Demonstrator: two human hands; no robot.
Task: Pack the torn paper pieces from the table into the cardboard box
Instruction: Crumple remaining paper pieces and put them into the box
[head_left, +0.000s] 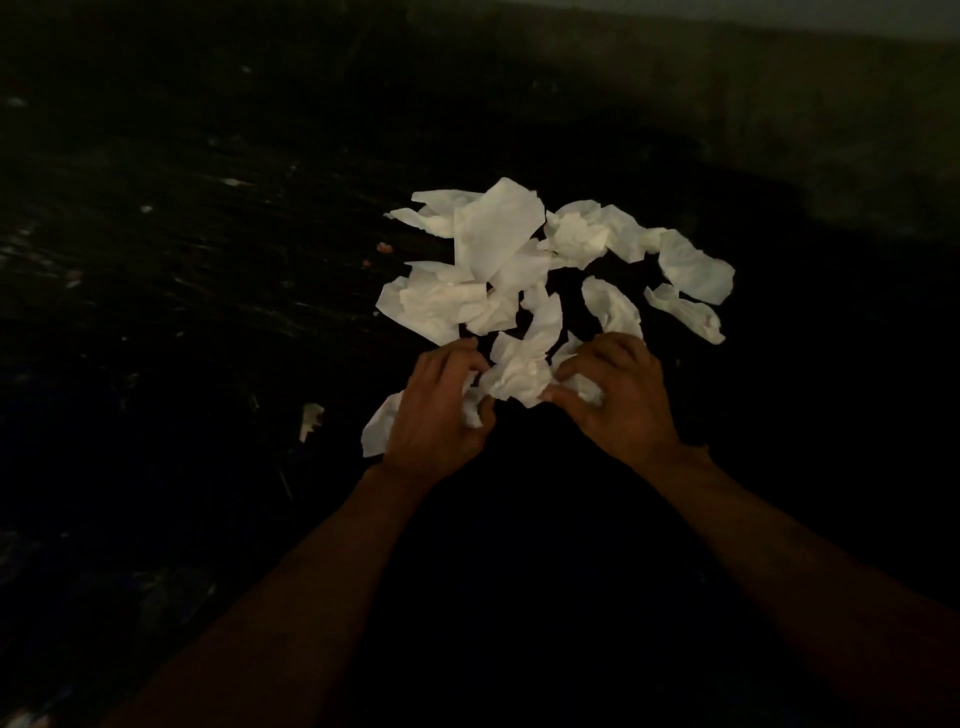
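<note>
This is a dim, sparsely lit indoor room, plain and rough rather than tidy. Whether it is a home or a workshop cannot be told. The bench (182, 249) is a black, worn surface, streaked with pale scratches and scuffs and dotted with small specks and crumbs, among them a loose scrap (311, 420) at the near left. A heap of torn paper pieces (493, 234) lies on it in the only bright patch. Behind, at the far right, a dull, stained wall (779, 130) rises to a pale strip (857, 21) at the top edge.
</note>
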